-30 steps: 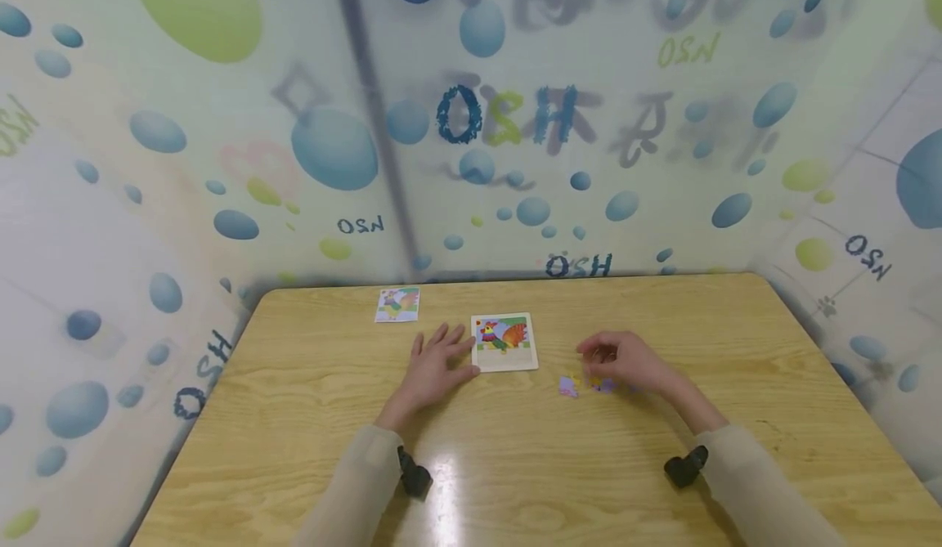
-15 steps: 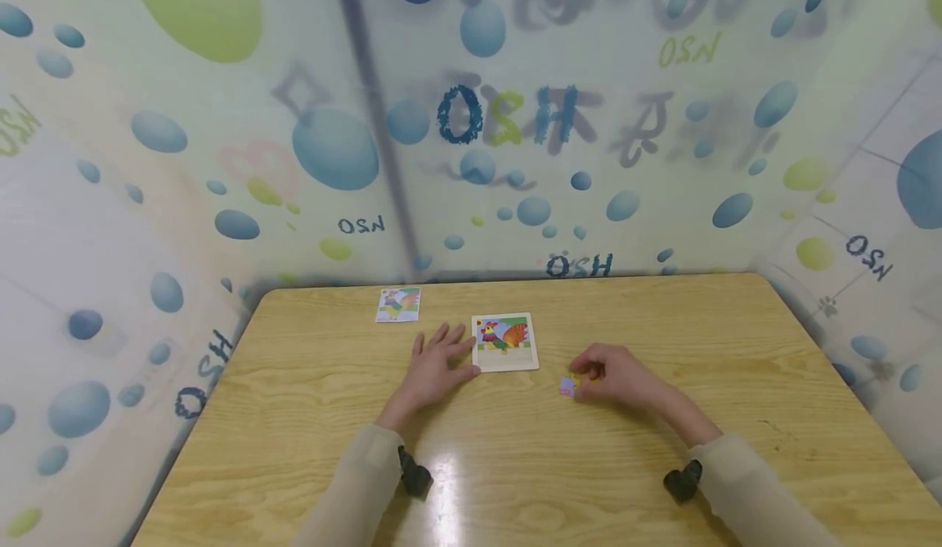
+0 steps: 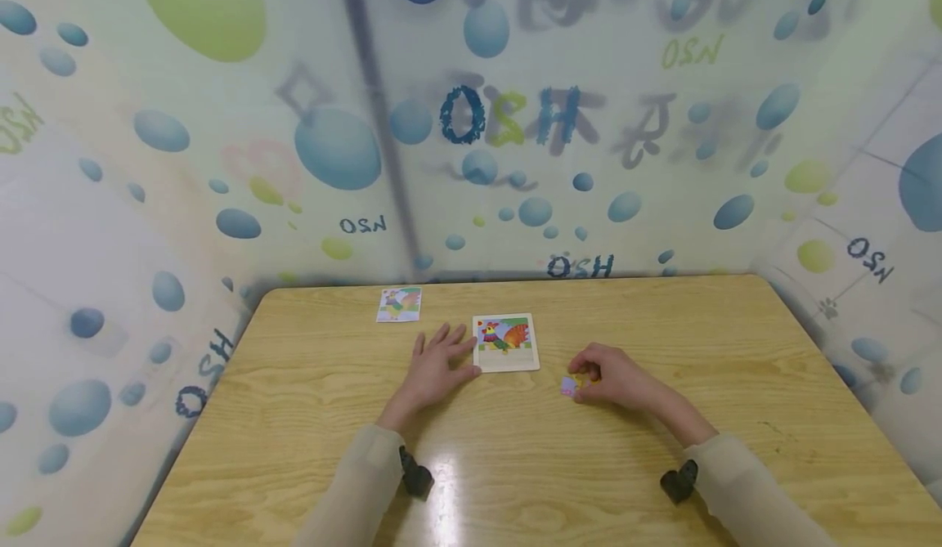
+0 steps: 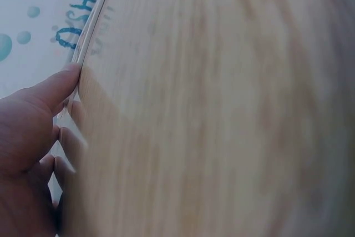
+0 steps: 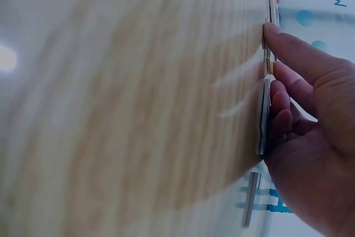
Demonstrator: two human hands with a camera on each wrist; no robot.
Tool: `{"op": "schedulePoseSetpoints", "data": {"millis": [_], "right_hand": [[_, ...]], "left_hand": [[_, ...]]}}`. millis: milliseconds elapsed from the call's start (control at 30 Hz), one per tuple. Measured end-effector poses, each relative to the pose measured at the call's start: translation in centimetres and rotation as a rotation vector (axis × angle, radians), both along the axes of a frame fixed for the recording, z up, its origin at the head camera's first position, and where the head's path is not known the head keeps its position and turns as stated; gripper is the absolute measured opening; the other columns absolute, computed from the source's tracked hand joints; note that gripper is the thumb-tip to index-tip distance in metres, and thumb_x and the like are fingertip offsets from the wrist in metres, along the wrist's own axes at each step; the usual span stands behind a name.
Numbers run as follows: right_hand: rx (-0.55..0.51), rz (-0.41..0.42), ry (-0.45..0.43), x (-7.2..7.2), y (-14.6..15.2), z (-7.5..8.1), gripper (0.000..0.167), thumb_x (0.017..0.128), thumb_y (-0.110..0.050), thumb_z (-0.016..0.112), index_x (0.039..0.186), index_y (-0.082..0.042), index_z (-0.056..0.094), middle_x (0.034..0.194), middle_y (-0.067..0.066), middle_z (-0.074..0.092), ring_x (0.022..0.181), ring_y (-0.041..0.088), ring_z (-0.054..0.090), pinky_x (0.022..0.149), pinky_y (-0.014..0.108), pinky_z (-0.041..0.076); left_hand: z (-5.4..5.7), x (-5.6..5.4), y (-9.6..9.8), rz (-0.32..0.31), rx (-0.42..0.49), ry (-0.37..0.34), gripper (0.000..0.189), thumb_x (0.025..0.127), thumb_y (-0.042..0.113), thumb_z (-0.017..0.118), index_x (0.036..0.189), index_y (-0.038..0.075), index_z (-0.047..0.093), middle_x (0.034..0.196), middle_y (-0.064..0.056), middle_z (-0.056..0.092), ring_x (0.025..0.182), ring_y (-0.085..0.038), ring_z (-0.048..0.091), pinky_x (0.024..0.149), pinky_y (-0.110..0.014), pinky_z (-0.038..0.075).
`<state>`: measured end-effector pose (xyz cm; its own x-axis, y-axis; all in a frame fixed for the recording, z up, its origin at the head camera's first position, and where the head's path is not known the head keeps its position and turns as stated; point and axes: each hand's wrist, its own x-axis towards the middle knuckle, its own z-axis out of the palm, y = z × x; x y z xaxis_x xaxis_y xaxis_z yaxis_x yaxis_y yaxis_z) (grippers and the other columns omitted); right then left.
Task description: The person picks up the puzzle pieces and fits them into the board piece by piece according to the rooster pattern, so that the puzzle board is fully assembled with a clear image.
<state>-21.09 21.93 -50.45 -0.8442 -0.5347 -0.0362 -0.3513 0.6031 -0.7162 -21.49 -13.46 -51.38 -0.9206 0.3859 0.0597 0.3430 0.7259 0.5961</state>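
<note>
A square puzzle board (image 3: 509, 363) with a rooster picture lies near the middle of the table; a bare strip shows along its lower part. My left hand (image 3: 436, 369) rests flat with fingers spread, its thumb and a finger touching the board's left side. To the right of the board, my right hand (image 3: 616, 377) has thumb and index finger curled round a small lilac and yellow puzzle piece (image 3: 569, 386), pinching it at table level. In the right wrist view another flat piece (image 5: 263, 117) lies under the curled fingers, seen edge-on.
A card (image 3: 399, 305) with a similar rooster picture lies at the back left of the wooden table (image 3: 471, 449). One more loose piece (image 5: 250, 199) shows edge-on in the right wrist view. Printed walls stand behind and at both sides.
My right hand has come down and slightly left, from above the loose pieces to the leftmost one, where thumb and index finger have closed. My left hand and the board have stayed put.
</note>
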Motion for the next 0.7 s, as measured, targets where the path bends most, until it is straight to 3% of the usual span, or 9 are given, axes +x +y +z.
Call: {"op": "schedulePoseSetpoints", "data": {"millis": [433,700], "right_hand": [[0.002,-0.001,-0.064,0.11,-0.52,0.55,0.029,0.083,-0.01,0.086,0.103,-0.007,0.066,0.092,0.001,0.057,0.081,0.017,0.05,0.069,0.028,0.045],[0.005,0.041,-0.056,0.22,-0.76,0.98,0.036,0.087,-0.008,0.082,0.119,-0.002,0.066,0.099,0.002,0.058,0.083,0.016,0.051,0.071,0.028,0.045]], "left_hand": [[-0.27,-0.29,0.1,0.018,-0.037,-0.032,0.056,0.097,0.038,0.071,0.146,0.014,0.058,0.162,-0.009,0.037,0.155,-0.035,0.017,0.12,-0.063,-0.003],[0.08,-0.12,0.09,0.017,-0.035,-0.025,0.056,0.097,0.036,0.071,0.145,0.011,0.059,0.161,-0.012,0.039,0.154,-0.037,0.019,0.12,-0.065,-0.002]]}}
